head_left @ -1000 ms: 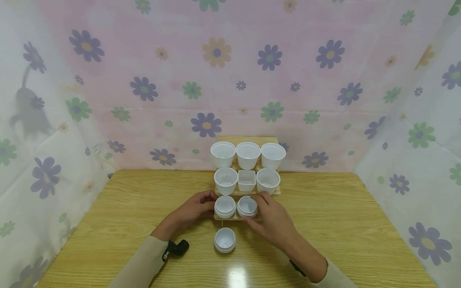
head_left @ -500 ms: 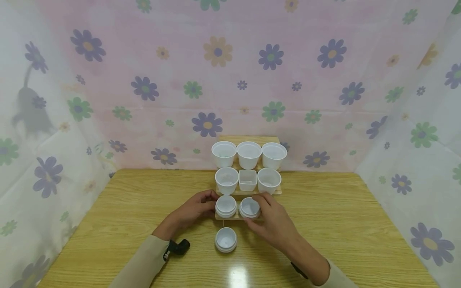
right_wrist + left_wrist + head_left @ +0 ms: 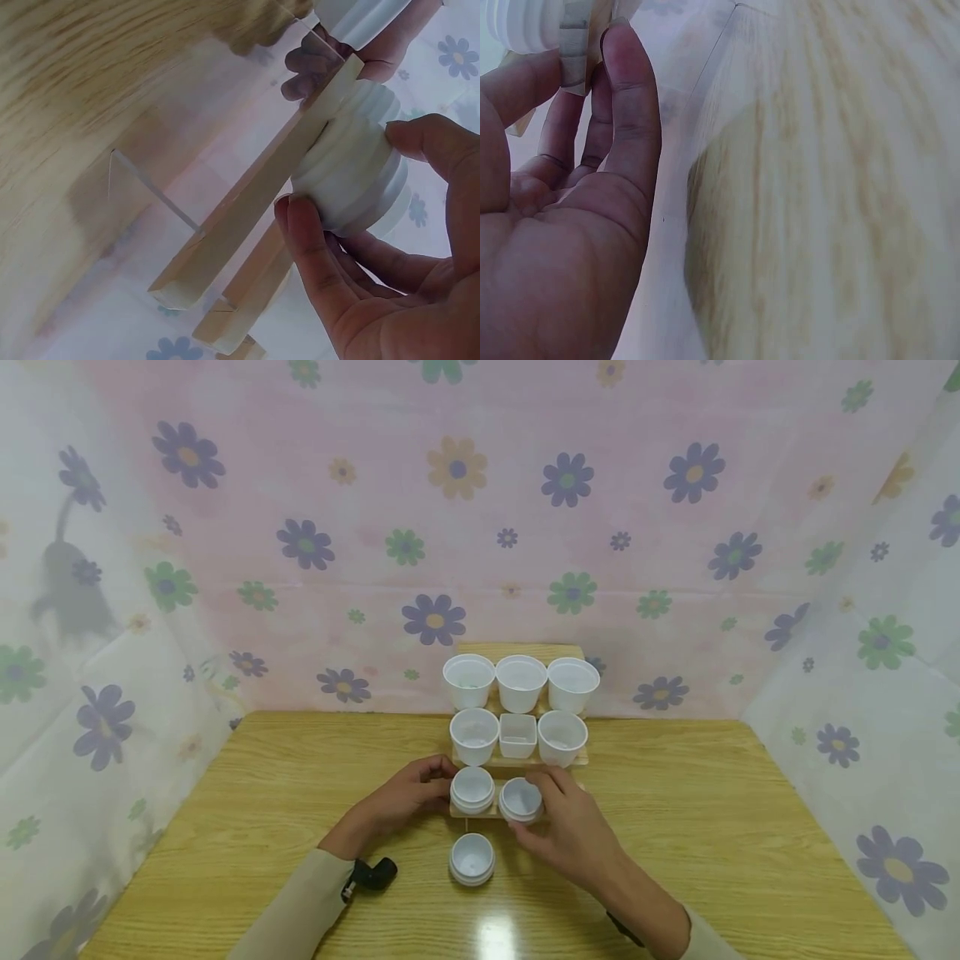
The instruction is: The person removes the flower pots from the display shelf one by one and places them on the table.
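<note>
A tiered wooden shelf (image 3: 480, 811) carries rows of white pots and jars. My left hand (image 3: 408, 792) pinches the left end of its lowest board between thumb and fingers, as the left wrist view shows close up. Beside that hand, one round white jar (image 3: 472, 787) sits on the lowest board. My right hand (image 3: 573, 822) grips a second white jar (image 3: 352, 172) with ribbed sides, thumb and fingertips on either side. This jar tilts a little, right at the lowest board's front edge. A third white jar (image 3: 472, 860) stands upright on the table in front of the shelf.
Higher up, white round pots (image 3: 521, 683) fill the top board, and a small square pot (image 3: 517, 735) sits between two round ones on the middle board. Thin wire legs (image 3: 157, 191) support the shelf. A flower-print curtain (image 3: 480, 527) hangs behind the table (image 3: 337, 752).
My right hand has shifted the gripped jar slightly to the right and toward me, and it now tilts a bit more. My left hand keeps its hold on the shelf.
</note>
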### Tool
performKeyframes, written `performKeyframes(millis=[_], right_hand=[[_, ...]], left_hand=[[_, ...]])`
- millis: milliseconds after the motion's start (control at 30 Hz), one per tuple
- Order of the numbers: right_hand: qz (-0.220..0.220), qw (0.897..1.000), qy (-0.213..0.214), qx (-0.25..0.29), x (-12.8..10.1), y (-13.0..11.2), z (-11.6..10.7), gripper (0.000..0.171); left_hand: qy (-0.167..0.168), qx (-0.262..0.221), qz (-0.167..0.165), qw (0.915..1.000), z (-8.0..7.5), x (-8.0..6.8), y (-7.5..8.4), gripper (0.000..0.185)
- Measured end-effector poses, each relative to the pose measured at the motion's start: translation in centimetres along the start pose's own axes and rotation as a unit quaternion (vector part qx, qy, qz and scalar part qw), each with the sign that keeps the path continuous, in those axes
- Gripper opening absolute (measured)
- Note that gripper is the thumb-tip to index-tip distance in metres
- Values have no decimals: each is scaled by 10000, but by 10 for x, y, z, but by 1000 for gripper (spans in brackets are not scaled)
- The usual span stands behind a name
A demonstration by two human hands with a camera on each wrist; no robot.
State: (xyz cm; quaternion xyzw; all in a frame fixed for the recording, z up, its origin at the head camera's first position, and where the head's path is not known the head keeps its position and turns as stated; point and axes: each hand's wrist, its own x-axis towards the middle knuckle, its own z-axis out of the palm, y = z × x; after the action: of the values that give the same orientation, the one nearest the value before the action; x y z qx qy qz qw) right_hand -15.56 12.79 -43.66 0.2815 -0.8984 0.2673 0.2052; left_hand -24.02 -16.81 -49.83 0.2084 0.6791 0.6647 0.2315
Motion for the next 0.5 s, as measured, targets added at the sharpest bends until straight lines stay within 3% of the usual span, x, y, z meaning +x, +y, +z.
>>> performKeyframes(millis=[167, 500], right_hand=[[118, 9998, -122, 135, -5, 0, -1, 58], [-54, 9997, -24, 233, -10, 0, 0, 60]], left_hand=[[30, 56, -70, 10000, 0, 1, 0, 22], [79, 50, -51, 9999, 2, 1, 3, 21]])
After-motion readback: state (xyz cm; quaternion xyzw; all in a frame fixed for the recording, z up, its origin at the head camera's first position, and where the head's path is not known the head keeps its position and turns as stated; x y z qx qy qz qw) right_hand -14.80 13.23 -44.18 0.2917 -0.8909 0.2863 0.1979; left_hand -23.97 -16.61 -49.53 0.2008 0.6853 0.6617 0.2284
